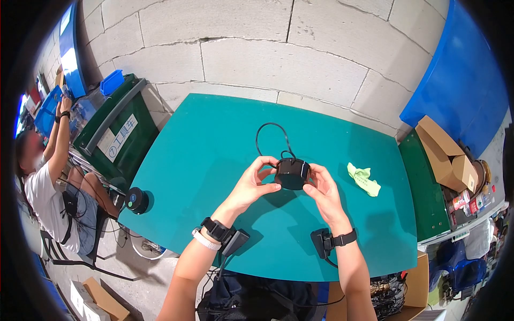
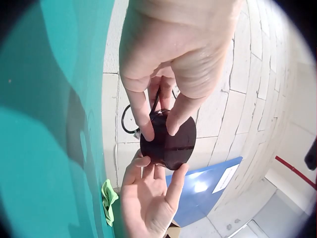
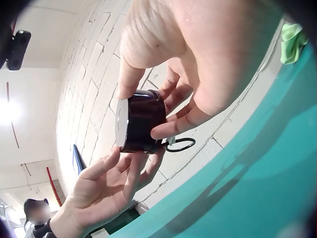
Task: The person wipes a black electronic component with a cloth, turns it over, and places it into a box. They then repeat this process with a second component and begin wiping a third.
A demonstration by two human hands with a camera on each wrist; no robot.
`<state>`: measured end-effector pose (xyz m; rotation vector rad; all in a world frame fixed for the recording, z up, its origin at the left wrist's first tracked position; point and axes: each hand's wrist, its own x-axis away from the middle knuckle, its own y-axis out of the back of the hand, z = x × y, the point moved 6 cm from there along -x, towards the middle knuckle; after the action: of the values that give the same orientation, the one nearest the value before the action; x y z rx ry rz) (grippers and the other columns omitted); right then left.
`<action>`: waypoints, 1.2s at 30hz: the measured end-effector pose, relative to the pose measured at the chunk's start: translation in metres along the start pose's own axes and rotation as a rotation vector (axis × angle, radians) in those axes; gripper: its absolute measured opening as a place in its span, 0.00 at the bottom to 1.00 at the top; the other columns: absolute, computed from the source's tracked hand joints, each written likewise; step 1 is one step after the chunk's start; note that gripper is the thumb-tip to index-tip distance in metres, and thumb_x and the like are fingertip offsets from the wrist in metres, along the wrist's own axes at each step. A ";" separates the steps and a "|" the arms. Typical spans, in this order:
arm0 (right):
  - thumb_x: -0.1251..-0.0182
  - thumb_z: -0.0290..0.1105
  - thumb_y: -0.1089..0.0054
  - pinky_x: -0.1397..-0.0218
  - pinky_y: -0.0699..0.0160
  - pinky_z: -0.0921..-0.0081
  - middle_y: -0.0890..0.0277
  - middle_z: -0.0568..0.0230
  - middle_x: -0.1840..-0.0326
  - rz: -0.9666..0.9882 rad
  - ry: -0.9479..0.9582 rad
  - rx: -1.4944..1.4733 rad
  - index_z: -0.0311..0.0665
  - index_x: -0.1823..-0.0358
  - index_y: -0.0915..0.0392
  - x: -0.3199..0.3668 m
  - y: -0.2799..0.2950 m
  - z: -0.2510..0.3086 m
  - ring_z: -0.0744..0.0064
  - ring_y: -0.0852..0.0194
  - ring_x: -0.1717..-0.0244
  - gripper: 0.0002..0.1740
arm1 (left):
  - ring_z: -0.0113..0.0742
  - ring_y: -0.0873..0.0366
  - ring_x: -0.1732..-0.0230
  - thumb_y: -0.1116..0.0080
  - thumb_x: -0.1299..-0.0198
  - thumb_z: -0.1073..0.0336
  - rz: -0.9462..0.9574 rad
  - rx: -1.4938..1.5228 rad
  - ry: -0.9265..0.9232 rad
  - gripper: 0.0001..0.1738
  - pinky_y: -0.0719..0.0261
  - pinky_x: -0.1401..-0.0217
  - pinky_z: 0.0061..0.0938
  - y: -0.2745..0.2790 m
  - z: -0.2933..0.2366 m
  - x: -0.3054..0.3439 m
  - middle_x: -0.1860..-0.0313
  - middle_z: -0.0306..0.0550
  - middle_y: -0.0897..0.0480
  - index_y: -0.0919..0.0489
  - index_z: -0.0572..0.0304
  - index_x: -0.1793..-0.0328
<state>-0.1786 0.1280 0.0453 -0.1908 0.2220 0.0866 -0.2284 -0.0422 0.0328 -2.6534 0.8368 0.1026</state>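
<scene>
A short black cylinder-shaped device [image 1: 292,175] with a glossy side is held up over the green table, gripped from both sides. My left hand [image 1: 251,186] has its thumb and fingers on its left side; my right hand [image 1: 326,199] pinches the right side between thumb and fingers. A black cable [image 1: 257,140] loops up and away from the device's far side. In the left wrist view the dark round face [image 2: 181,144] shows, with fingertips of both hands at its rim. From the right wrist, the shiny side wall [image 3: 141,121] and a paler flat face are visible.
A crumpled light-green cloth [image 1: 364,180] lies on the green table [image 1: 214,128] to the right. Near the left edge stands another black round object [image 1: 137,200]. A block wall [image 1: 257,64] rises behind. At left sits a person [image 1: 51,198]; at right are cardboard boxes [image 1: 441,152].
</scene>
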 end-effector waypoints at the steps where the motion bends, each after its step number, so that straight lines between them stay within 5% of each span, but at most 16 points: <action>1: 0.40 0.26 0.36 0.34 0.36 0.69 0.33 0.62 0.40 0.036 0.000 -0.017 0.35 0.38 0.34 0.000 -0.004 0.003 0.68 0.36 0.38 0.28 | 0.37 0.34 0.36 0.37 0.50 0.82 -0.007 -0.003 -0.006 0.28 0.22 0.45 0.30 0.001 0.000 0.000 0.41 0.41 0.34 0.32 0.55 0.44; 12: 0.49 0.15 0.40 0.25 0.45 0.61 0.50 0.62 0.29 0.161 0.148 0.053 0.40 0.49 0.26 -0.001 -0.011 0.008 0.61 0.55 0.24 0.24 | 0.38 0.37 0.32 0.47 0.56 0.89 0.054 0.033 -0.141 0.25 0.27 0.42 0.30 -0.002 -0.005 0.000 0.41 0.39 0.34 0.31 0.51 0.55; 20: 0.49 0.16 0.38 0.25 0.45 0.60 0.52 0.60 0.27 0.155 0.136 0.039 0.41 0.49 0.26 -0.003 -0.009 0.005 0.59 0.55 0.24 0.24 | 0.38 0.39 0.30 0.51 0.59 0.91 0.061 0.009 -0.189 0.27 0.29 0.44 0.26 -0.004 -0.007 -0.001 0.40 0.38 0.35 0.30 0.51 0.56; 22: 0.49 0.17 0.37 0.25 0.45 0.60 0.52 0.59 0.27 0.155 0.130 0.034 0.41 0.48 0.26 -0.003 -0.009 0.004 0.59 0.54 0.24 0.24 | 0.38 0.36 0.32 0.41 0.51 0.85 0.070 0.003 -0.159 0.22 0.28 0.38 0.33 -0.003 -0.006 -0.001 0.41 0.40 0.33 0.31 0.51 0.54; 28: 0.46 0.22 0.34 0.26 0.44 0.60 0.55 0.56 0.23 0.153 0.118 -0.012 0.41 0.46 0.30 -0.003 -0.009 0.005 0.58 0.51 0.25 0.25 | 0.38 0.36 0.33 0.37 0.51 0.83 0.062 -0.002 -0.063 0.25 0.27 0.38 0.34 -0.008 -0.006 0.001 0.40 0.43 0.32 0.31 0.53 0.48; 36: 0.39 0.29 0.36 0.30 0.43 0.66 0.48 0.49 0.26 0.143 0.046 -0.104 0.41 0.56 0.34 -0.001 -0.003 0.000 0.64 0.46 0.28 0.16 | 0.37 0.33 0.37 0.35 0.50 0.80 0.114 0.004 -0.057 0.31 0.29 0.37 0.31 -0.014 -0.008 0.004 0.40 0.43 0.33 0.34 0.53 0.40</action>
<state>-0.1796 0.1245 0.0460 -0.2809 0.2776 0.2362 -0.2179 -0.0368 0.0438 -2.5856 0.9675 0.2035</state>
